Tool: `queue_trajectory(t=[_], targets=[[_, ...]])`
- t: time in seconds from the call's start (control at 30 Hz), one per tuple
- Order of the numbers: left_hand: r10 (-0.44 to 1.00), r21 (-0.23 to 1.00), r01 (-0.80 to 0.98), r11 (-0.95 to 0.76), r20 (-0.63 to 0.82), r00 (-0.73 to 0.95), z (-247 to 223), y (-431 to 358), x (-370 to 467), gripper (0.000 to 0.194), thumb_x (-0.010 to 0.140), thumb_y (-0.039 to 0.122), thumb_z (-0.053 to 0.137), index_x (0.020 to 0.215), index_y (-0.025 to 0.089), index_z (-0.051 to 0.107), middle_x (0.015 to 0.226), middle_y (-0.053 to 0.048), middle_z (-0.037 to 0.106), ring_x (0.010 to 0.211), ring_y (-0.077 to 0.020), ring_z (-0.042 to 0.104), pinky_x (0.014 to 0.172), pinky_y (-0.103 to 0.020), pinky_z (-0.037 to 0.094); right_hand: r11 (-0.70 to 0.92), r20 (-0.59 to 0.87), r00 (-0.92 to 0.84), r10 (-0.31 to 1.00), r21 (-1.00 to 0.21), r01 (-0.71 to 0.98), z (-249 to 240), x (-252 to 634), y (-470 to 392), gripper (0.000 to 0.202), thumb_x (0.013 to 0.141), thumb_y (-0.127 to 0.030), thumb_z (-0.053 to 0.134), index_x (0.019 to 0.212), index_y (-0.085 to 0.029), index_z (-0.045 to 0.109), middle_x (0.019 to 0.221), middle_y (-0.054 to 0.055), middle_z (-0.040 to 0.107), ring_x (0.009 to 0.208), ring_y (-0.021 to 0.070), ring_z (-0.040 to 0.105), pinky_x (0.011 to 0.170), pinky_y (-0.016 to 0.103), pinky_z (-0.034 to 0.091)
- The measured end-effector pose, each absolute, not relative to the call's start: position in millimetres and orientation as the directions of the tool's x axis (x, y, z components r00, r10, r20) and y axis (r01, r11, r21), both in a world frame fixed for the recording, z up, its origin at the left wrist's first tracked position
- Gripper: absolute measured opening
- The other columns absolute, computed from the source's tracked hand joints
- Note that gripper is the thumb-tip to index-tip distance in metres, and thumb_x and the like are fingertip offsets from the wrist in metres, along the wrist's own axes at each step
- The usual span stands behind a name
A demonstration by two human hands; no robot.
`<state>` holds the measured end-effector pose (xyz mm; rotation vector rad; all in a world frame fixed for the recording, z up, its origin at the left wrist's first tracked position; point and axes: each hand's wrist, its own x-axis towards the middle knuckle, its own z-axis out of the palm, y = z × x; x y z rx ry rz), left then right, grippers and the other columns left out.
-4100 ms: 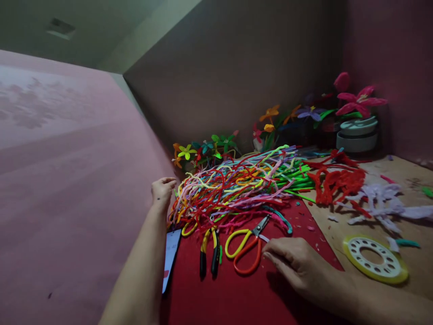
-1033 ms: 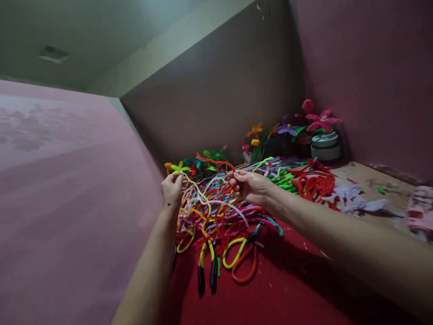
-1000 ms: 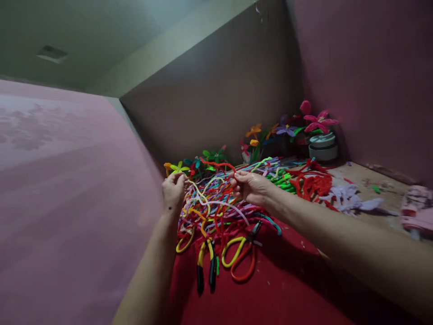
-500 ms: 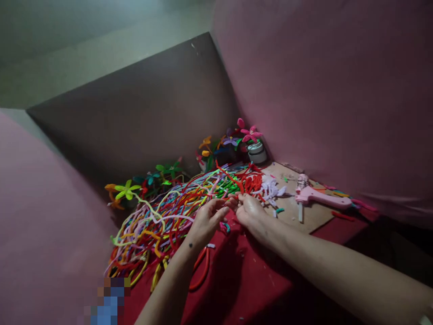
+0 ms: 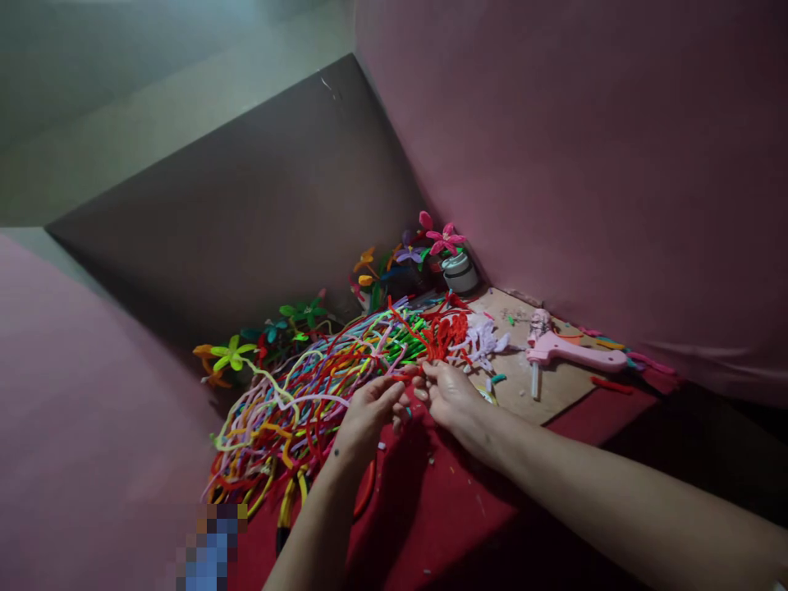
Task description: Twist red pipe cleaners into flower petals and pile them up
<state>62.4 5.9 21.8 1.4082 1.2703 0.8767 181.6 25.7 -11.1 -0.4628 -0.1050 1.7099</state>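
My left hand (image 5: 373, 409) and my right hand (image 5: 454, 399) meet above the red cloth, fingertips pinched close together. Between them runs a short red pipe cleaner (image 5: 407, 377), gripped at both ends and partly covered by the fingers. Just beyond the fingers lie red pipe-cleaner pieces (image 5: 444, 332) and a bunch of pale lilac ones (image 5: 485, 341). To the left spreads a big tangled heap of many-coloured pipe cleaners (image 5: 308, 373). A teal scrap (image 5: 498, 378) rests right of my right hand.
A pink glue gun (image 5: 575, 353) stands on the tan board (image 5: 557, 398) at the right. Pipe-cleaner flowers (image 5: 230, 353) line the back, near a white-lidded jar (image 5: 460, 272) in the corner. Walls close in behind and right. Pliers-like yellow handles (image 5: 286, 501) lie by my left forearm.
The view has shifted slightly, so the table things sit a little further left. A red pipe cleaner now shows between my fingertips, and both hands have turned a little.
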Motion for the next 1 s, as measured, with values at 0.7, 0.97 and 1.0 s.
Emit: queue_trajectory(t=[0.7, 0.97, 1.0], targets=[[0.933, 0.862, -0.454, -0.224, 0.055, -0.355, 6, -7, 29, 0.002, 0.071, 0.012, 0.062, 0.070, 0.013, 0.060, 0.069, -0.004, 0.068, 0.062, -0.0138, 0.064, 0.056, -0.023, 0.050, -0.339, -0.255, -0.253, 0.933, -0.392, -0.855, 14, 190, 62, 0.021, 0.085, -0.010, 0.040, 0.069, -0.012, 0.053, 0.042, -0.002, 0.049, 0.034, 0.0071, 0.040, 0.036, 0.018, 0.030], [0.877, 0.618, -0.710, -0.337, -0.069, -0.476, 24, -12, 4, 0.033, 0.090, 0.017, 0.028, 0.064, 0.015, 0.049, 0.054, 0.000, 0.058, 0.054, -0.0113, 0.059, 0.062, -0.031, 0.051, -0.256, -0.161, -0.216, 0.963, -0.298, -0.920, 21, 182, 64, 0.023, 0.089, -0.014, 0.033, 0.073, -0.015, 0.050, 0.041, -0.005, 0.043, 0.039, 0.0091, 0.043, 0.046, 0.023, 0.042], [0.878, 0.600, -0.720, -0.348, -0.061, -0.476, 24, -13, 1, 0.034, 0.091, 0.016, 0.027, 0.064, 0.014, 0.048, 0.049, 0.003, 0.052, 0.048, -0.0088, 0.054, 0.058, -0.027, 0.050, -0.246, -0.141, -0.213, 0.967, -0.293, -0.924, 20, 179, 59, 0.022, 0.088, -0.014, 0.034, 0.075, -0.015, 0.051, 0.041, -0.005, 0.042, 0.038, 0.0083, 0.041, 0.046, 0.023, 0.041]])
